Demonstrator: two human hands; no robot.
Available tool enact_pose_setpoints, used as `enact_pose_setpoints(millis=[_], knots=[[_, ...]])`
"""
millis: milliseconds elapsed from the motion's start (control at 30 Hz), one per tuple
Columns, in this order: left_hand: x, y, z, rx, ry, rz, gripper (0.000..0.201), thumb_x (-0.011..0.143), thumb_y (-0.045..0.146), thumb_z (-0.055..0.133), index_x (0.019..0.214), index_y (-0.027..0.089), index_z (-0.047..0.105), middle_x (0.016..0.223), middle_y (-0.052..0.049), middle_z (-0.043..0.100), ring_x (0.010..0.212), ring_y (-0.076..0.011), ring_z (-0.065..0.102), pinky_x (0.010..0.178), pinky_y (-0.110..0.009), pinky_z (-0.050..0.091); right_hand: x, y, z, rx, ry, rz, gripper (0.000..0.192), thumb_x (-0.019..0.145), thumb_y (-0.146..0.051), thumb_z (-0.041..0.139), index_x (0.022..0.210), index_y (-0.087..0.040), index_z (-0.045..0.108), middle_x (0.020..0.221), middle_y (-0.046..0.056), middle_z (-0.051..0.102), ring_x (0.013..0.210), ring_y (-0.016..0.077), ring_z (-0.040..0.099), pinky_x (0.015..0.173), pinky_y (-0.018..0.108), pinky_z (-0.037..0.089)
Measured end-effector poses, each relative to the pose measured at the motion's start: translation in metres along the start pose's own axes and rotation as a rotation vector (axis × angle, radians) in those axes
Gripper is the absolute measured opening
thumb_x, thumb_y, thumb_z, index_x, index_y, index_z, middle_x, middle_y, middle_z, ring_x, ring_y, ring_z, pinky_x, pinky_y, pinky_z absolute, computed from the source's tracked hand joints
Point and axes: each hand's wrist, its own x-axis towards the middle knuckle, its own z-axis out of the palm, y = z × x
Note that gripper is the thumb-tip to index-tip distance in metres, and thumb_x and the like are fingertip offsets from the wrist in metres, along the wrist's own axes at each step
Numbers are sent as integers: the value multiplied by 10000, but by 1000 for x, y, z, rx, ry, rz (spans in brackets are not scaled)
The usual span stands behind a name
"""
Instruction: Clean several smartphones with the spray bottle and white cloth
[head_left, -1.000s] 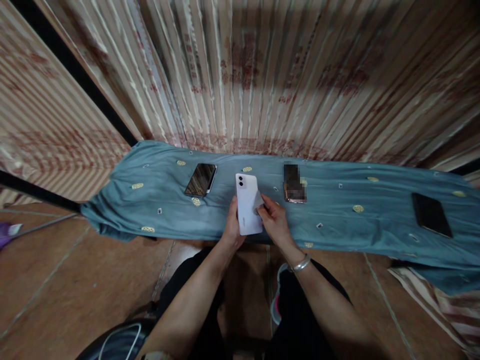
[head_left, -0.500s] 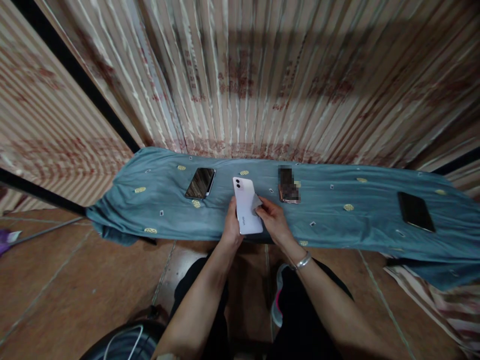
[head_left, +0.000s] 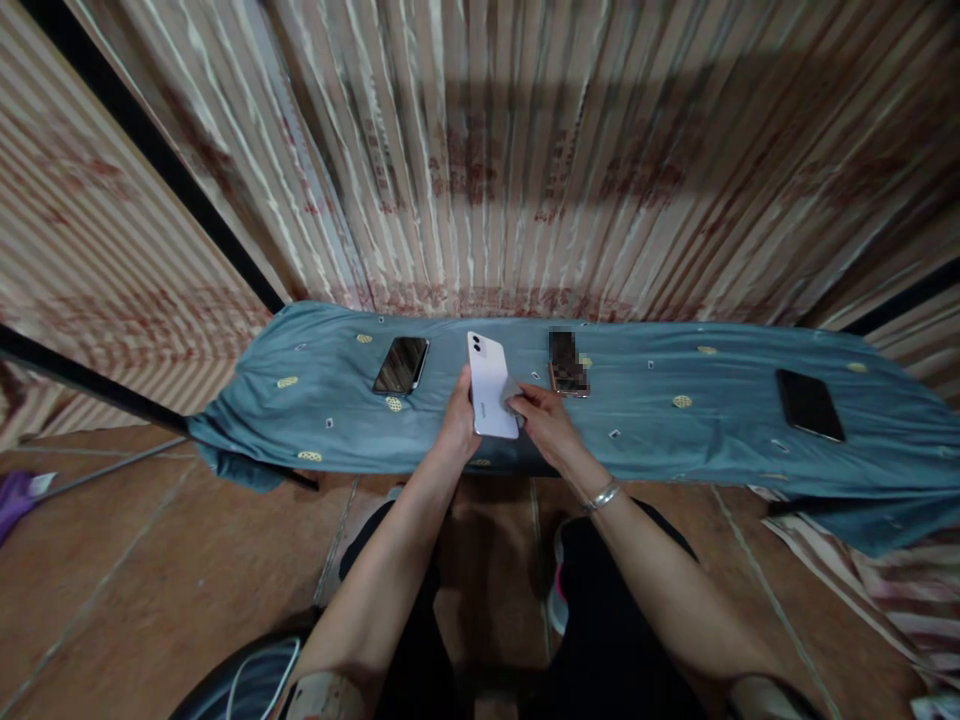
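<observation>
Since a second ago the white phone [head_left: 491,386] has gone up and away from the person, toward the far edge of the cloth [head_left: 675,440], and now stands more on end, its twin lenses at the top near the curtain [head_left: 487,150]. Both hands have followed it out. The small grey wipe [head_left: 514,391] has slid from the phone's upper right to lower on its right edge, so the rubbing seems to be working down the back, though that is a judgement from position only.

At far left a purple scrap [head_left: 19,495] lies on the tiled floor [head_left: 112,580]. On the cloth, a dark phone [head_left: 402,364] lies screen up, well left of the hands. The left hand [head_left: 459,425] is closed round the white phone's left edge, thumb along the side, holding it tilted above the cloth. The right hand [head_left: 544,420] pinches the wipe against the phone's right edge with its fingertips; a silver bangle [head_left: 602,495] sits on that wrist. Just beyond the right hand a third phone [head_left: 566,364] lies on the cloth, its face blurred out. Far right, a black phone [head_left: 810,405] lies flat, well apart from the rest.
</observation>
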Motion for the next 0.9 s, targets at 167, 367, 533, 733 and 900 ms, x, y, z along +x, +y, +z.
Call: enact_pose_setpoints(millis=[167,367,533,733,900], knots=[[5,9,-17,9,-2,-14,378,986,378,449,1140,129,689,838,-65,780,797,-227,748,746,-313,588,6,5,9,-44,-59,14,242,638,-323,691,846,-217,754,773,-16,738,718,166,642,702,283,505],[14,19,-35,38,-58,-51,398,959,418,506,1123,113,702,842,-79,780,759,-218,743,755,-315,585,9,6,18,-20,-87,63,222,630,-309,712,820,-208,765,755,-16,741,657,143,626,643,258,477],[20,19,-50,38,-79,-70,426,951,428,517,1136,90,699,895,-101,781,864,-237,743,835,-332,576,7,11,22,-15,-92,103,247,626,-319,728,842,-206,772,767,-10,745,648,140,625,632,261,470],[30,28,-65,-22,-111,-52,486,946,447,514,1227,78,659,1001,-141,774,989,-265,733,899,-351,562,-3,14,35,44,-175,238,183,623,-310,768,766,-197,768,669,-15,709,572,118,589,574,241,457],[37,40,-72,-5,-22,140,466,925,413,581,1321,168,603,1118,-93,752,1008,-232,724,947,-359,549,-16,19,48,123,-237,343,257,604,-328,836,812,-187,784,715,8,738,594,115,624,604,236,493]])
